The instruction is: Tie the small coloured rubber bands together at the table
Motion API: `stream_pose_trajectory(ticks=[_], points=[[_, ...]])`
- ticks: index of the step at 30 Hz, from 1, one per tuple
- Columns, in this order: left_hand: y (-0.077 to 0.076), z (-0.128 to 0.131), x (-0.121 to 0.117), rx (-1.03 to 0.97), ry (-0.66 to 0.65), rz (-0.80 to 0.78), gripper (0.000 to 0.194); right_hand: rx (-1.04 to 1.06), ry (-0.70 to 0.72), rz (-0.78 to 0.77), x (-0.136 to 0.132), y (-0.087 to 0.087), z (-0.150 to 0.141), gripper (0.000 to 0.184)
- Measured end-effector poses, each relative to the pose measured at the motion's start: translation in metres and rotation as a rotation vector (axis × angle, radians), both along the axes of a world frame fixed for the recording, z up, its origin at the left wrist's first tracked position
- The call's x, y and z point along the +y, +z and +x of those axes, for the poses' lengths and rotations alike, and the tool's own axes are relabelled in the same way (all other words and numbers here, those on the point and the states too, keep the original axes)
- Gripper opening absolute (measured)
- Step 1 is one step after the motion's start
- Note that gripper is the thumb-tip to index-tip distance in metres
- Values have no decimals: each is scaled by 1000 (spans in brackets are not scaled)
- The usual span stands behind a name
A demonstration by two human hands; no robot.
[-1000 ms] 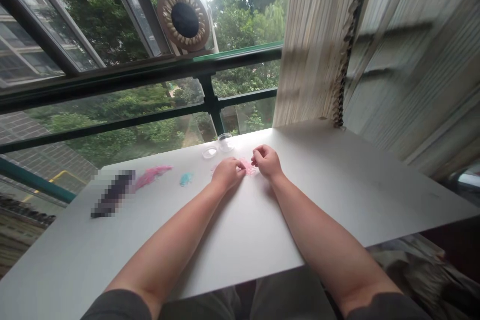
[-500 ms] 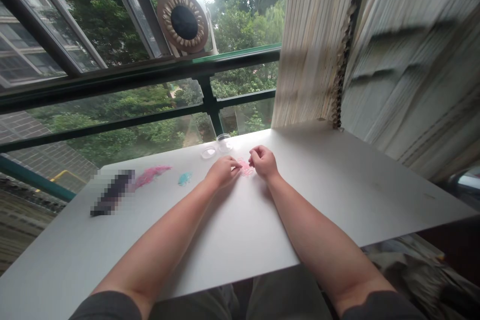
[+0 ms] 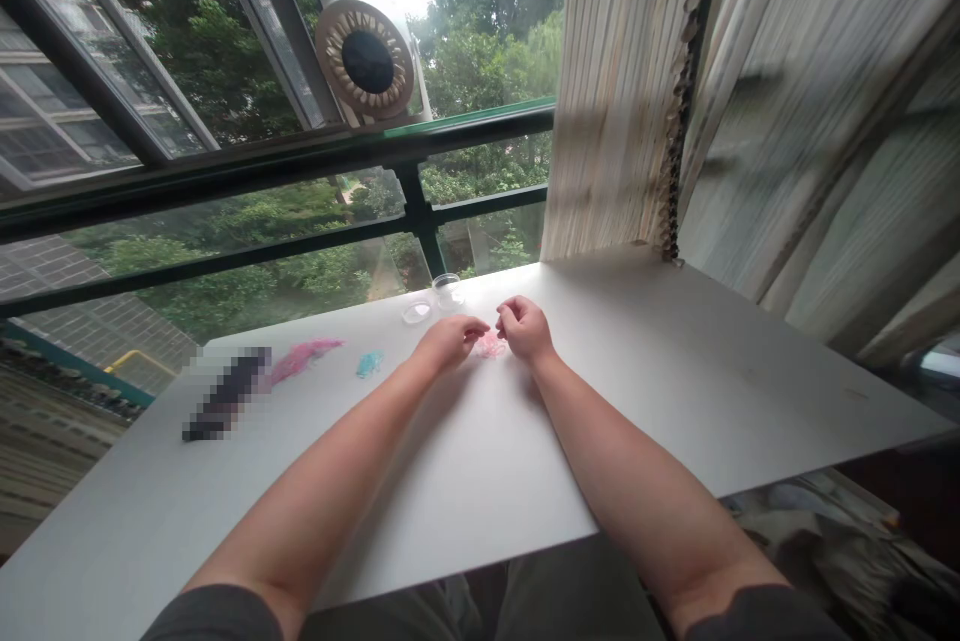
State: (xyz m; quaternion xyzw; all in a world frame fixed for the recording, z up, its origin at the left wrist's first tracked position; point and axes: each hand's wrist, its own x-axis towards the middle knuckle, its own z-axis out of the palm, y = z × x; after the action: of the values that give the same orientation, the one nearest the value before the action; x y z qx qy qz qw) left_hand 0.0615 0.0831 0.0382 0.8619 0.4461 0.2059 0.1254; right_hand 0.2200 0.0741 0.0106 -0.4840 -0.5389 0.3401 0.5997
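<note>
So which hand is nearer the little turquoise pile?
Left. The left hand is to the right of the turquoise pile; the right hand farther right, beside the pink pieces.

Pixelation is masking the dark object [image 3: 229, 393]. The left hand [image 3: 448, 341] and right hand [image 3: 527, 329] are partly hiding the pink pile [image 3: 492, 348]; anything between their fingertips is proving too small to tell. The bottom edge is cutting off both sleeves [image 3: 214, 614], the left edge the table [image 3: 480, 481]. Blur is softening the curtain [image 3: 795, 131].

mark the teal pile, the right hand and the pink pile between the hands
Teal pile [image 3: 368, 364]: head view, middle of the pile.
Right hand [image 3: 526, 329]: head view, middle of the hand.
Pink pile [image 3: 492, 347]: head view, visible part between hands.
</note>
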Motion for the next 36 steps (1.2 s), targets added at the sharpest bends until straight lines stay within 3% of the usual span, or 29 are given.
stream_pose_trajectory(ticks=[5, 15, 24, 36], points=[[2, 0, 1, 37, 16, 66, 22, -35, -30, 3, 2, 0, 2, 15], [1, 2, 4, 101, 126, 51, 13, -43, -47, 6, 1, 2, 1, 15], [6, 3, 7, 125, 62, 57, 18, -56, -64, 29, 1, 3, 2, 15], [6, 3, 5, -91, 70, -91, 20, -51, -53, 26, 1, 2, 2, 15]])
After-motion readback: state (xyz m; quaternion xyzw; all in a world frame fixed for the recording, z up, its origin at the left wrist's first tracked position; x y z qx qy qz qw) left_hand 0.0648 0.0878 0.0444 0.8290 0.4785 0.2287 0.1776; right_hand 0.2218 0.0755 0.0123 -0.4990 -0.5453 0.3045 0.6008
